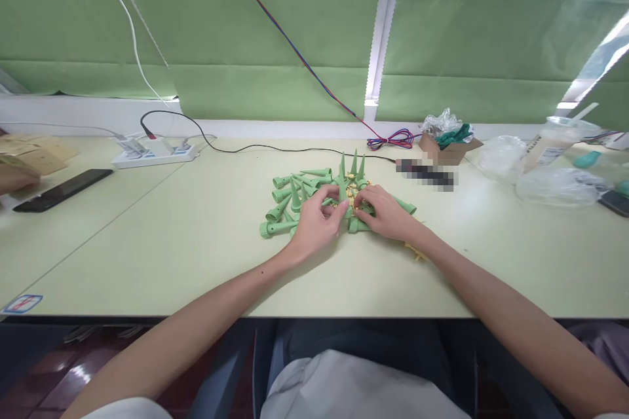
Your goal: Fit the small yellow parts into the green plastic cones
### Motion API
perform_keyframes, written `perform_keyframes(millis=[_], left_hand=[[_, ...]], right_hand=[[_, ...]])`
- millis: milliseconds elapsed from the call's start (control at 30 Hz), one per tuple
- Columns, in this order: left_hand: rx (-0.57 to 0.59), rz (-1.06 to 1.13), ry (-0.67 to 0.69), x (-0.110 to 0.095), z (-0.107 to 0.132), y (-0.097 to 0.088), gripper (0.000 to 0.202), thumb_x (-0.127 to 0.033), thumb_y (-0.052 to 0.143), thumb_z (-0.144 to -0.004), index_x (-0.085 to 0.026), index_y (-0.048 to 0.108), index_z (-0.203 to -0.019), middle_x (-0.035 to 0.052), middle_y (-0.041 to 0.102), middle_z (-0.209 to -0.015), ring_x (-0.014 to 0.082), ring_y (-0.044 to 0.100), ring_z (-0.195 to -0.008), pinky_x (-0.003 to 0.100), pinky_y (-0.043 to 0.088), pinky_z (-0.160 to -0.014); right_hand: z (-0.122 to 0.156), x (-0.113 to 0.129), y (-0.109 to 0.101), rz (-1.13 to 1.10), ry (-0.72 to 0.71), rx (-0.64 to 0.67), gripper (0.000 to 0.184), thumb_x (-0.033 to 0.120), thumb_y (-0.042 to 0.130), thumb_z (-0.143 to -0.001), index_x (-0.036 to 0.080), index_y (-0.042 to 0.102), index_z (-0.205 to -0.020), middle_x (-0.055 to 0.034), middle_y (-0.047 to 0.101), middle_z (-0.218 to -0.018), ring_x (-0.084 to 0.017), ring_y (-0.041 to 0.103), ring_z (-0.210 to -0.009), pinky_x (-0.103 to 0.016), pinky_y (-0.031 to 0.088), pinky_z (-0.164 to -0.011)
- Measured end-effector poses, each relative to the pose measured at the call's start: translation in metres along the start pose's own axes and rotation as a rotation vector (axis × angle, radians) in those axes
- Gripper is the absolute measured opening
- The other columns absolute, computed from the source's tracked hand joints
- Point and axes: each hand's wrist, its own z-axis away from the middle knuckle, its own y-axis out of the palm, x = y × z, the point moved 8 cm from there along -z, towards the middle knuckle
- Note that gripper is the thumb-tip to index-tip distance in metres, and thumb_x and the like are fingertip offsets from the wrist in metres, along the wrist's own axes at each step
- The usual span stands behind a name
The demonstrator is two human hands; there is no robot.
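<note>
My left hand (318, 216) is closed around a green plastic watering spike (343, 184), its point turned upward. Close by on the right, my right hand (381, 211) has its fingers curled together at the small yellow plastic pieces (352, 191). Whatever lies between those fingertips is too small to make out. A heap of similar green spikes (281, 227) spreads to the left of and behind my hands, some lying flat and some standing point up. More yellow pieces (417, 251) lie beside my right forearm.
Behind the heap are a pixelated dark object (426, 174), a bundled red-and-blue cable (393, 139) and a small cardboard box (445, 150). A drink cup (550, 144) stands at right. At left are a power strip (157, 156), a phone (66, 190) and another person's hand (17, 179).
</note>
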Motion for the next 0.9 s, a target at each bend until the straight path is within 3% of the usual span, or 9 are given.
perform_keyframes(millis=[300,467,700,900], left_hand=[[-0.118,-0.018,0.057,-0.008,0.001,-0.013,0.022,-0.041,0.06,-0.093,-0.023,0.055,-0.105,0.0008,0.067,-0.089,0.0076,0.053,-0.044,0.024,0.039,-0.044],[-0.165,-0.013,0.119,-0.009,0.001,-0.016,0.023,-0.041,0.061,-0.093,-0.022,0.054,-0.105,-0.0051,0.057,-0.062,0.0103,0.053,-0.043,0.024,0.04,-0.045],[-0.228,0.002,0.135,-0.01,0.001,-0.023,0.024,-0.041,0.063,-0.092,-0.023,0.052,-0.103,-0.0089,0.047,-0.051,0.0101,0.048,-0.039,0.023,0.037,-0.042],[-0.231,0.005,0.139,-0.013,0.002,-0.023,0.023,-0.041,0.064,-0.092,-0.023,0.052,-0.103,-0.0091,0.048,-0.049,0.0099,0.047,-0.038,0.023,0.038,-0.042]], right_hand=[[0.001,-0.003,-0.001,-0.028,0.031,-0.023,0.011,0.015,0.054,-0.093,0.021,0.052,-0.084,-0.004,0.065,-0.086,-0.023,0.054,-0.087,-0.036,0.042,-0.081],[0.001,-0.004,-0.004,-0.01,0.044,-0.024,0.009,0.019,0.058,-0.093,0.021,0.055,-0.084,-0.0034,0.067,-0.084,-0.023,0.056,-0.085,-0.036,0.041,-0.081],[0.003,0.0,-0.005,0.038,0.03,-0.007,0.007,0.017,0.063,-0.088,0.02,0.058,-0.093,-0.0046,0.069,-0.089,-0.024,0.058,-0.09,-0.039,0.041,-0.086],[0.005,0.003,-0.005,0.021,0.048,-0.005,0.008,0.014,0.061,-0.089,0.02,0.06,-0.093,-0.0047,0.07,-0.088,-0.025,0.057,-0.09,-0.039,0.042,-0.085]])
